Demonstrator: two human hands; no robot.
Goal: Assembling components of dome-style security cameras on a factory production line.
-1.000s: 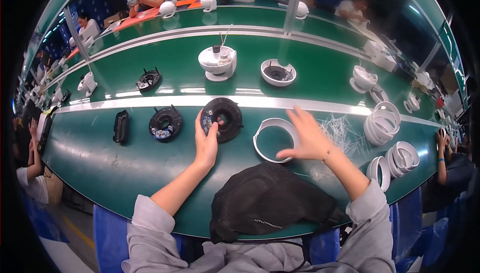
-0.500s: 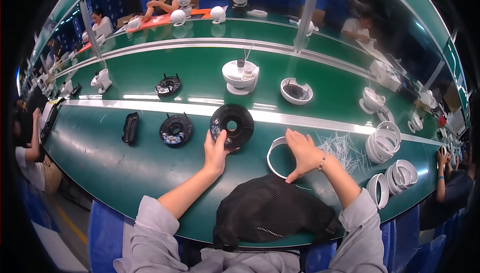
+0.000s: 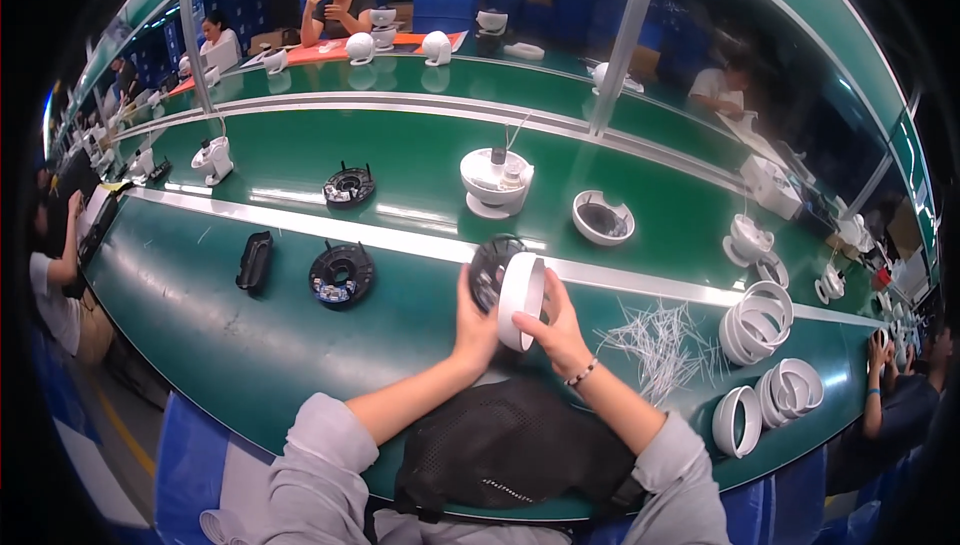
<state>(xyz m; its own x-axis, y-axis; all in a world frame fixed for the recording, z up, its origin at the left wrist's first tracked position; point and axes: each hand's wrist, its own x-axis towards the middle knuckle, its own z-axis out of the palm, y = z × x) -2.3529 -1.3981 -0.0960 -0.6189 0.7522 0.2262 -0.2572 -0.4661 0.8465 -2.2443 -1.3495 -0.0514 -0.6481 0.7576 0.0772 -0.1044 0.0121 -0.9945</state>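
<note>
Above the green bench, my left hand (image 3: 476,327) grips a black round disc-shaped housing (image 3: 487,271), tilted up so its inner face shows in part. My right hand (image 3: 562,333) is closed around a white plastic ring (image 3: 518,295), thumb on its outer wall. Ring and housing are side by side, the ring overlapping the housing's right part. Whether they touch cannot be made out. To the left lie a second black housing (image 3: 342,276) with small circuit boards and two prongs, and a long black part (image 3: 256,262).
Loose white strips (image 3: 662,347) are heaped right of my hands, beside stacked white rings (image 3: 752,330) and more rings (image 3: 738,422). A black mesh bag (image 3: 515,450) lies at the near edge. Beyond the metal strip stand a white bowl-shaped unit (image 3: 497,182) and a white bowl (image 3: 603,220).
My right hand has lifted the white ring off the bench and brought it left to the housing. My left hand has moved slightly right and turned the housing.
</note>
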